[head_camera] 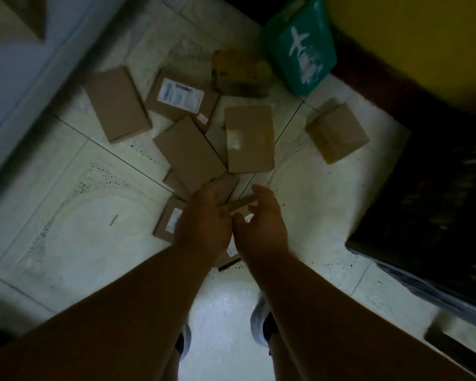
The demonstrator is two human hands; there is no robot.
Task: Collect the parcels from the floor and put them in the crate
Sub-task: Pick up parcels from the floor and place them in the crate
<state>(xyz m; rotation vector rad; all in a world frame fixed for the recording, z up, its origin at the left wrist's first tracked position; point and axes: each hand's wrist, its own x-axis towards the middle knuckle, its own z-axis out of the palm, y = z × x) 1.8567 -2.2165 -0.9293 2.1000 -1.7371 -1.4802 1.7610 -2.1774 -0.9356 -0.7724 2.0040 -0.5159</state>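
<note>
Several brown cardboard parcels lie scattered on the pale tiled floor: one at the left, one with a white label, two flat ones in the middle, and a boxier one to the right. My left hand and my right hand are close together above the pile, both gripping a small thin parcel seen edge-on between the fingers. Another labelled parcel lies on the floor, partly hidden under my left hand. The black crate stands at the right.
A green bag with a white aeroplane print stands at the back beside a yellowish parcel. A large yellow object fills the top right. A pale wall or door runs along the left. My feet are below.
</note>
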